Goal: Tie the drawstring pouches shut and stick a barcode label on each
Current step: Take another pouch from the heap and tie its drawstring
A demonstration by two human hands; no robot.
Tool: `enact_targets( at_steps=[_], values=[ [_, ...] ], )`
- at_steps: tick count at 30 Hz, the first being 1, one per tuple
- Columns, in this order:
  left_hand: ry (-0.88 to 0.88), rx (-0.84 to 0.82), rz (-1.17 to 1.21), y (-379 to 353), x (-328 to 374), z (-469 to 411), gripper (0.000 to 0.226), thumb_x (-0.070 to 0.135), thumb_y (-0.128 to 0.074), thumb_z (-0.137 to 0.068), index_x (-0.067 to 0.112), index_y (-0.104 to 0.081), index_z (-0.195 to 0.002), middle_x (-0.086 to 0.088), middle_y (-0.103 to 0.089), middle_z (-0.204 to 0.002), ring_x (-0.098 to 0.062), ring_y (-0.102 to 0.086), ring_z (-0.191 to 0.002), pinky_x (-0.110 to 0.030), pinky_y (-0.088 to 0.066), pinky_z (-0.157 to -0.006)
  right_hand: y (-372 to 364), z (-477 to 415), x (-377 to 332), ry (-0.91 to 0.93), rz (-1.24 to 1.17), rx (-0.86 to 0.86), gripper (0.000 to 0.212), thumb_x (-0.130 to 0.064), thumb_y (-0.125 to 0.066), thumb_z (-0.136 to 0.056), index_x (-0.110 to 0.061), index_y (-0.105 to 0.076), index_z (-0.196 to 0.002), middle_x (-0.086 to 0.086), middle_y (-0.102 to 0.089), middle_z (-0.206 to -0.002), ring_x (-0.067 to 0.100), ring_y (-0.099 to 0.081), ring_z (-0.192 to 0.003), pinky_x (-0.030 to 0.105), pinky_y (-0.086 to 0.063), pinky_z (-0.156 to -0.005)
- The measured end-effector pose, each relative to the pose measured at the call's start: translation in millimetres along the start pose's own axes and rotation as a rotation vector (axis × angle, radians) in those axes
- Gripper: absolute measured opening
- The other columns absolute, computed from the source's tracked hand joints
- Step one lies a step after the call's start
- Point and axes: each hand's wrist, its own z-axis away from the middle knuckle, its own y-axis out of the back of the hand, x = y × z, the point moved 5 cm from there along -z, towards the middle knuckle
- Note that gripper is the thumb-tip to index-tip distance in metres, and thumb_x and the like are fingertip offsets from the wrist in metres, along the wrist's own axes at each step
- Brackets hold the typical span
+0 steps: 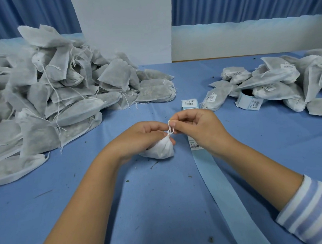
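From the head camera, the left hand sits in the middle of the blue counter, fingers curled round the gathered neck of a small white pouch whose base rests on the counter. Just right of it, the right hand pinches the pouch's white drawstring between thumb and fingertips, the loops standing up from the neck. The two hands almost touch above the pouch.

A pale blue label strip runs from the near right edge away under the right hand, which hides part of it. One barcode label shows on the strip beside the right wrist, and another lies at its far end beyond the hand.

On the far left, a large pile of grey pouches with loose strings covers much of that side of the counter. On the far right lies a smaller heap of pouches bearing labels, with a label roll partly tucked under them. Small dark scraps dot the counter.

A white panel stands behind the counter, with blue curtain on either side. The right forearm wears a pushed-up striped sleeve.
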Motion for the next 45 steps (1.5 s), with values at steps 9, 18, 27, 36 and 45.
enact_targets(
  at_steps=[9, 18, 27, 36, 45],
  values=[
    [-0.015, 0.093, -0.062, 4.2, 0.0, -1.7, 0.016, 0.019, -0.060, -0.096, 0.020, -0.075, -0.093, 0.021, -0.057, -0.055, 0.006, -0.047, -0.046, -0.003, -0.032, -0.046, -1.4, 0.4, -4.0, 0.035, -0.042, -0.014, 0.011, -0.003, -0.068, -0.088, -0.011, -0.072, -0.082, 0.000, -0.071, -0.073, 0.013, -0.067, -0.069, 0.022, -0.055, -0.074],
    [-0.075, 0.255, -0.079, -4.3, 5.2, -6.3, 0.017, 0.025, -0.055, -0.100, 0.016, -0.064, -0.088, -0.008, -0.068, -0.068, -0.014, -0.055, -0.057, -0.023, -0.040, -0.058, 2.2, -3.8, 4.4, -0.112, -0.173, 0.024, 0.026, -0.009, -0.059, -0.088, -0.021, -0.070, -0.067, 0.003, -0.069, -0.076, 0.012, -0.066, -0.075, 0.025, -0.054, -0.072],
    [-0.178, 0.373, -0.344, -14.7, 5.4, -10.9, 0.017, 0.028, -0.057, -0.097, 0.035, -0.061, -0.082, 0.015, -0.044, -0.036, -0.002, -0.043, -0.040, -0.016, -0.028, -0.047, 11.9, -6.8, 12.6, -0.258, -0.211, 0.173, 0.018, -0.012, -0.056, -0.092, -0.011, -0.063, -0.076, 0.002, -0.063, -0.074, 0.011, -0.067, -0.066, 0.023, -0.054, -0.061],
    [-0.181, 0.425, -0.514, -21.3, 13.5, -16.5, 0.013, 0.028, -0.057, -0.095, 0.027, -0.068, -0.088, 0.011, -0.051, -0.043, -0.001, -0.048, -0.047, -0.024, -0.036, -0.053, 18.8, -7.7, 12.6, -0.204, -0.042, 0.272, 0.018, -0.013, -0.053, -0.095, -0.014, -0.059, -0.079, 0.004, -0.059, -0.078, 0.005, -0.061, -0.060, 0.019, -0.049, -0.053],
    [-0.178, 0.384, -0.406, -17.7, 4.9, -16.5, 0.019, 0.035, -0.053, -0.100, 0.031, -0.068, -0.090, 0.021, -0.052, -0.045, 0.002, -0.048, -0.052, -0.015, -0.033, -0.052, 17.4, -8.1, 9.1, -0.207, -0.126, 0.220, 0.020, -0.016, -0.054, -0.098, -0.013, -0.060, -0.079, 0.000, -0.057, -0.073, 0.006, -0.059, -0.056, 0.019, -0.049, -0.053]
  ],
)
